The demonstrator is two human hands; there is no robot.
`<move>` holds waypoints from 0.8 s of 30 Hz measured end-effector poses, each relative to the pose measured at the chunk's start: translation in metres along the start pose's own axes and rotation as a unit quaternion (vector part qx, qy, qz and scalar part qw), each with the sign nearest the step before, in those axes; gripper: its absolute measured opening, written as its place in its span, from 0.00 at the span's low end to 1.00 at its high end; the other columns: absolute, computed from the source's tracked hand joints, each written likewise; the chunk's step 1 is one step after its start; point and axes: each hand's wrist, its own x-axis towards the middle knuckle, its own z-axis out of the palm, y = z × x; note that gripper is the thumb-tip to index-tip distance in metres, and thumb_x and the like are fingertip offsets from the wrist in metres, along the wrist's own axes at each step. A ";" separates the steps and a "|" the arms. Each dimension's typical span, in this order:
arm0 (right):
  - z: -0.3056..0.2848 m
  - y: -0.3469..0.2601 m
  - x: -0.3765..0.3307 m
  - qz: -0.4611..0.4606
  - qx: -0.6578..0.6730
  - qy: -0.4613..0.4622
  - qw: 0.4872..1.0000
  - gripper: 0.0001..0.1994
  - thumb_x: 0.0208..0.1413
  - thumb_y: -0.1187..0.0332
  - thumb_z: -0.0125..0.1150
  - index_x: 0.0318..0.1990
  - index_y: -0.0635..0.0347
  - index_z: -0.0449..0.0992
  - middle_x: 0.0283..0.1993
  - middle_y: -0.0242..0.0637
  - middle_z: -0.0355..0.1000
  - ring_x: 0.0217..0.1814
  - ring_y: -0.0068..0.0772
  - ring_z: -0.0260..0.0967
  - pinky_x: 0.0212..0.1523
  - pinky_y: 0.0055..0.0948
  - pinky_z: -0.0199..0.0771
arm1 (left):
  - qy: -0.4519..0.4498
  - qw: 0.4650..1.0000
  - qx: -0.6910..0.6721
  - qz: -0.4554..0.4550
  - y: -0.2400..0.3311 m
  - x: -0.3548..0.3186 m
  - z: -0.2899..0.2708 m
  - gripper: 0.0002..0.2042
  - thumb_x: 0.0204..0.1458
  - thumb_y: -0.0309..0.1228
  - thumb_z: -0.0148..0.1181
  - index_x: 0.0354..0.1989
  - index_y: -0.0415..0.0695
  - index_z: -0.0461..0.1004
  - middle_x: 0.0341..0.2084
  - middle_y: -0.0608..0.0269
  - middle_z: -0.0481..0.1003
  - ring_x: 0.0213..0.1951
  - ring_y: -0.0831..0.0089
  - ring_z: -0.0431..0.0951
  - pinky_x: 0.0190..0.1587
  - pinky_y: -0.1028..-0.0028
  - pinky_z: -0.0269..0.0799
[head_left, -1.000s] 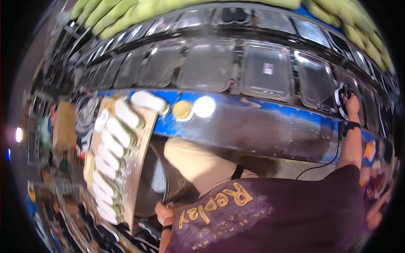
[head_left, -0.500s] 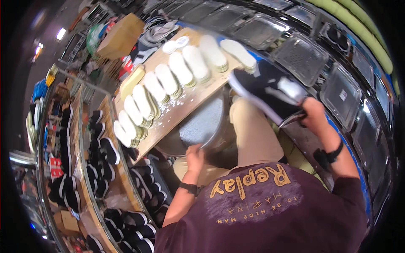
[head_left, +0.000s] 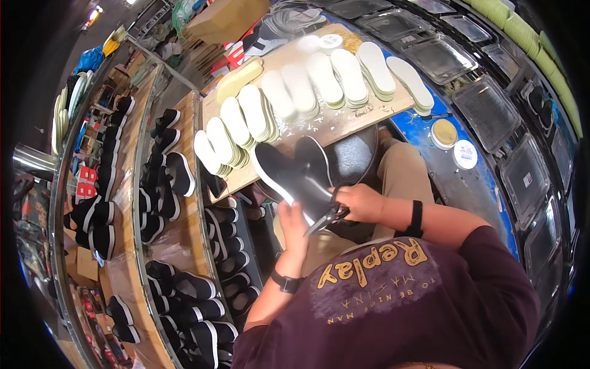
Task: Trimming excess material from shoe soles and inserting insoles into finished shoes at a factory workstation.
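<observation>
A black shoe with a white sole edge [head_left: 294, 173] is held over my lap, in front of a wooden board [head_left: 344, 123]. My left hand [head_left: 294, 222], with a dark watch on its wrist, grips the shoe from below. My right hand [head_left: 364, 202], with a black wristband, is closed on a pair of scissors [head_left: 324, 219] whose blades lie against the shoe's near end. Rows of stacked white insoles [head_left: 307, 92] lie on the board just beyond the shoe.
Shelves to my left hold several black shoes with white soles [head_left: 166, 178]. Clear plastic trays [head_left: 485, 104] line a blue bench [head_left: 485, 184] on my right, with two round lids [head_left: 455, 142] on it. A cardboard box [head_left: 221, 21] stands far back.
The view has swung down and left. The shoe, held up at the right by my right hand half a second ago, is now low in front of me with both hands at it.
</observation>
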 end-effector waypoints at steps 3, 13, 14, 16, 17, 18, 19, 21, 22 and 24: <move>-0.036 -0.013 0.002 0.002 0.089 0.039 0.995 0.22 0.41 0.73 0.66 0.49 0.57 0.73 0.41 0.44 0.72 0.41 0.49 0.72 0.40 0.40 0.73 | -0.033 0.987 0.102 0.118 0.016 0.007 0.007 0.16 0.64 0.33 0.42 0.54 0.35 0.66 0.42 0.60 0.73 0.44 0.74 0.71 0.53 0.73 0.64; -0.025 0.038 -0.041 0.124 -0.105 -0.064 0.985 0.10 0.40 0.74 0.64 0.34 0.58 0.74 0.35 0.42 0.70 0.41 0.48 0.69 0.41 0.43 0.70 | -0.206 0.870 0.448 -0.009 -0.015 0.085 0.066 0.38 0.56 0.61 0.43 0.29 0.27 0.77 0.29 0.30 0.75 0.39 0.39 0.76 0.44 0.54 0.69; -0.020 0.039 -0.044 0.127 -0.105 -0.062 0.984 0.10 0.40 0.74 0.64 0.34 0.58 0.74 0.35 0.42 0.70 0.41 0.48 0.69 0.41 0.43 0.70 | -0.201 0.855 0.478 -0.004 -0.011 0.084 0.077 0.39 0.56 0.62 0.43 0.28 0.28 0.77 0.28 0.31 0.75 0.38 0.40 0.76 0.43 0.54 0.70; -0.013 0.039 -0.049 0.114 -0.075 -0.097 0.986 0.12 0.39 0.74 0.65 0.35 0.57 0.74 0.36 0.42 0.71 0.42 0.49 0.70 0.42 0.42 0.70 | -0.162 0.835 0.526 0.013 -0.006 0.078 0.095 0.34 0.57 0.56 0.46 0.23 0.30 0.77 0.26 0.34 0.75 0.36 0.40 0.76 0.43 0.53 0.71; -0.011 0.043 -0.049 0.114 -0.074 -0.097 0.986 0.12 0.39 0.74 0.65 0.35 0.57 0.74 0.36 0.42 0.71 0.42 0.49 0.70 0.42 0.42 0.70 | -0.162 0.834 0.527 0.013 -0.012 0.078 0.097 0.34 0.57 0.56 0.46 0.23 0.30 0.77 0.26 0.34 0.75 0.36 0.40 0.76 0.43 0.53 0.71; -0.011 0.048 -0.049 0.108 -0.066 -0.101 0.987 0.14 0.37 0.73 0.66 0.36 0.56 0.75 0.37 0.42 0.71 0.42 0.49 0.70 0.42 0.42 0.70 | -0.115 0.849 0.514 0.041 -0.019 0.078 0.096 0.30 0.57 0.51 0.48 0.23 0.31 0.78 0.25 0.36 0.75 0.35 0.41 0.76 0.42 0.54 0.71; -0.013 0.047 -0.046 0.100 -0.058 -0.106 0.988 0.15 0.36 0.73 0.67 0.37 0.56 0.75 0.37 0.42 0.72 0.42 0.50 0.70 0.42 0.42 0.71 | -0.067 0.861 0.499 0.069 -0.025 0.079 0.093 0.26 0.57 0.47 0.50 0.23 0.32 0.78 0.25 0.38 0.76 0.34 0.42 0.77 0.42 0.54 0.71; -0.019 0.043 -0.046 0.107 -0.022 -0.039 0.993 0.16 0.36 0.72 0.68 0.38 0.57 0.75 0.36 0.41 0.72 0.40 0.48 0.70 0.40 0.40 0.71 | -0.064 0.853 0.510 0.092 -0.035 0.083 0.079 0.20 0.55 0.39 0.51 0.22 0.34 0.78 0.24 0.40 0.76 0.32 0.43 0.77 0.39 0.53 0.71; -0.027 0.038 -0.046 0.119 0.009 0.029 0.992 0.17 0.37 0.71 0.69 0.38 0.58 0.74 0.35 0.40 0.72 0.37 0.45 0.71 0.39 0.38 0.72 | -0.064 0.866 0.484 0.110 -0.038 0.084 0.071 0.20 0.56 0.39 0.50 0.21 0.34 0.77 0.23 0.40 0.75 0.31 0.43 0.76 0.38 0.52 0.71; -0.045 0.023 -0.045 0.173 0.054 0.093 0.979 0.17 0.38 0.71 0.70 0.38 0.60 0.73 0.32 0.38 0.70 0.34 0.39 0.69 0.36 0.34 0.71 | -0.048 0.885 0.435 0.162 -0.034 0.075 0.056 0.21 0.57 0.39 0.49 0.20 0.34 0.76 0.21 0.39 0.73 0.29 0.42 0.75 0.35 0.51 0.69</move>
